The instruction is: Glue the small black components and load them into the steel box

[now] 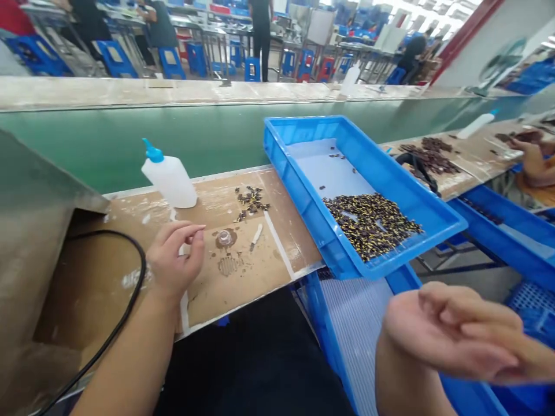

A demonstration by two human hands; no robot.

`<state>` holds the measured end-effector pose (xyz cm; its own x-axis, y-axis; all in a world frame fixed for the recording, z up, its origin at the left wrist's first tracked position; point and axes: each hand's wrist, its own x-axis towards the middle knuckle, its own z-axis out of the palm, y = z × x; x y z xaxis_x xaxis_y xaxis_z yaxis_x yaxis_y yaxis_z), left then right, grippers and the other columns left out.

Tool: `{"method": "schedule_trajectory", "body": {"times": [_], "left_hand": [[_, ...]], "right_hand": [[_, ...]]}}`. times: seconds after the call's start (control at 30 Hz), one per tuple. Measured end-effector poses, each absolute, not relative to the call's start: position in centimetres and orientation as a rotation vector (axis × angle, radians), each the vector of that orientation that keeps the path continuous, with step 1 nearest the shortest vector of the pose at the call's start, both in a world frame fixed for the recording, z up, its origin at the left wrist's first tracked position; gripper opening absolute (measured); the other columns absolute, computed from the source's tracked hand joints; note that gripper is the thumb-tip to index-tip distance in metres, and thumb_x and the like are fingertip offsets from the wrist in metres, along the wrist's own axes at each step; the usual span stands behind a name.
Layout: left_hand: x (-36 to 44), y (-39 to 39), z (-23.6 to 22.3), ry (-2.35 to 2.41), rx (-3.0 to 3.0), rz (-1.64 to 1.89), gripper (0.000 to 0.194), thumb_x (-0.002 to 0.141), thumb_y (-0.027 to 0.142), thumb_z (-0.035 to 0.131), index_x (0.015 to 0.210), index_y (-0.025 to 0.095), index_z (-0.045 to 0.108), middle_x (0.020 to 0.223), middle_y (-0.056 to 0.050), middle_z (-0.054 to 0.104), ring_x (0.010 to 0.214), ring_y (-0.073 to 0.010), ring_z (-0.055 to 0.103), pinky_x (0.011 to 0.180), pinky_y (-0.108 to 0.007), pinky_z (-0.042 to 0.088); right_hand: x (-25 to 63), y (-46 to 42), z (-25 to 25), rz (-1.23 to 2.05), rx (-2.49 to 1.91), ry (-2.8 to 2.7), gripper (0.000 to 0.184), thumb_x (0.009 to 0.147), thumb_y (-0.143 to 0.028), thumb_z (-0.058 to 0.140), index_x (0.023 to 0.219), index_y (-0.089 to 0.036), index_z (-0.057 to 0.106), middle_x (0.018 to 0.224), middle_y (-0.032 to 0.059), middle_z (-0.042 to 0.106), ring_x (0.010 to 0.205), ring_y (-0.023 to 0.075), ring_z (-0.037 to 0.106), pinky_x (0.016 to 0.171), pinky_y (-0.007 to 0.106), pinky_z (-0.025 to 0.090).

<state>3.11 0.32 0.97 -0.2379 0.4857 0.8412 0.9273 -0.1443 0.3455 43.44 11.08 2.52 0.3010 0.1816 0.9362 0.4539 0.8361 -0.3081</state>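
Your left hand (177, 260) and your right hand (451, 335) are bare, and so are your left forearm (125, 358) and right forearm (403, 375), as far as each shows before leaving the view. Between them, along the bottom edge, is plain black fabric (247, 364), apparently your clothing; which garment cannot be told.

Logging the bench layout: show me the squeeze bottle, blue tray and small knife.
Squeeze bottle (170, 182), head view, on its white body.
Blue tray (303, 123), head view, on its far rim.
Small knife (256, 237), head view, on its pale middle.
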Motion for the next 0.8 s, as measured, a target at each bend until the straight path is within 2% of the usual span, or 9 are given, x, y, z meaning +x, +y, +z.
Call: {"method": "schedule_trajectory", "body": {"times": [0.07,0.13,0.2,0.27,0.37,0.5,0.6,0.7,0.8], "left_hand": [[3.3,0.1,1.0,-1.687,-1.607,-1.382,0.012,0.093,0.010,0.070,0.099,0.019,0.077,0.095,-0.006,0.076,0.082,-0.0173,0.071,0.077,-0.030,0.059],[3.3,0.0,0.9,-1.684,-1.623,-1.389,0.012,0.093,0.010,0.069,0.098,0.019,0.075,0.094,-0.006,0.076,0.081,-0.0169,0.071,0.076,-0.030,0.059],[3.2,0.0,0.7,-1.682,-1.623,-1.383,0.011,0.094,0.011,0.067,0.097,0.019,0.075,0.094,-0.006,0.076,0.078,-0.0163,0.069,0.075,-0.030,0.059],[3.1,0.0,0.6,-1.686,-1.611,-1.379,0.011,0.095,0.012,0.066,0.096,0.018,0.075,0.093,-0.006,0.076,0.075,-0.0158,0.068,0.073,-0.030,0.058],[3.0,0.0,0.6,-1.703,-1.583,-1.385,0.011,0.097,0.015,0.065,0.095,0.018,0.075,0.092,-0.007,0.076,0.076,-0.0160,0.069,0.071,-0.029,0.058],[2.9,-0.1,0.5,-1.696,-1.574,-1.402,0.010,0.097,0.013,0.067,0.097,0.018,0.076,0.094,-0.007,0.076,0.083,-0.0177,0.072,0.074,-0.030,0.060],[2.9,-0.2,0.5,-1.673,-1.589,-1.421,0.012,0.095,0.010,0.069,0.099,0.018,0.076,0.096,-0.007,0.075,0.088,-0.0193,0.073,0.079,-0.032,0.062],[3.2,-0.3,0.6,-1.671,-1.605,-1.419,0.013,0.093,0.008,0.070,0.099,0.018,0.075,0.095,-0.007,0.074,0.088,-0.0196,0.074,0.080,-0.033,0.062],[3.6,-0.3,1.0,-1.692,-1.636,-1.407,0.013,0.093,0.008,0.071,0.100,0.018,0.076,0.095,-0.006,0.075,0.085,-0.0180,0.073,0.077,-0.031,0.061]], "right_hand": [[38.3,10.2,3.7,-0.116,-0.269,-1.331,0.015,0.108,-0.041,0.062,0.100,-0.031,0.067,0.070,-0.0006,0.044,0.054,0.0201,0.038,0.048,0.037,0.041],[32.8,11.1,3.7,0.151,-0.346,-1.769,0.012,0.107,-0.030,0.064,0.096,-0.027,0.067,0.076,0.0021,0.061,0.065,0.0211,0.059,0.061,0.036,0.055],[27.9,13.8,3.0,0.380,-0.757,-2.082,0.015,0.107,-0.025,0.060,0.098,-0.024,0.071,0.092,0.0071,0.073,0.083,0.0227,0.070,0.077,0.036,0.060],[24.3,17.5,2.2,0.522,-1.069,-2.260,0.022,0.103,-0.016,0.057,0.111,-0.019,0.077,0.115,0.0125,0.078,0.108,0.0260,0.073,0.099,0.038,0.059],[21.5,22.2,1.2,0.585,-1.207,-2.340,0.032,0.094,-0.005,0.058,0.113,-0.016,0.082,0.124,0.0156,0.078,0.120,0.0294,0.072,0.111,0.041,0.054],[20.8,24.8,-0.2,0.684,-1.288,-2.365,0.025,0.089,-0.008,0.067,0.098,-0.021,0.086,0.115,0.0099,0.081,0.115,0.0281,0.072,0.111,0.038,0.053],[21.1,25.1,-1.3,0.749,-1.324,-2.264,0.015,0.089,-0.015,0.069,0.092,-0.019,0.083,0.108,0.0114,0.080,0.112,0.0287,0.072,0.111,0.041,0.052],[21.0,24.6,-1.9,0.870,-1.296,-2.118,0.021,0.093,-0.024,0.065,0.104,-0.016,0.081,0.104,0.0124,0.079,0.102,0.0269,0.073,0.099,0.041,0.058],[20.4,23.1,-1.6,1.138,-1.132,-1.991,0.042,0.097,-0.039,0.062,0.133,-0.020,0.073,0.099,0.0067,0.077,0.085,0.0208,0.071,0.072,0.031,0.058]]}}
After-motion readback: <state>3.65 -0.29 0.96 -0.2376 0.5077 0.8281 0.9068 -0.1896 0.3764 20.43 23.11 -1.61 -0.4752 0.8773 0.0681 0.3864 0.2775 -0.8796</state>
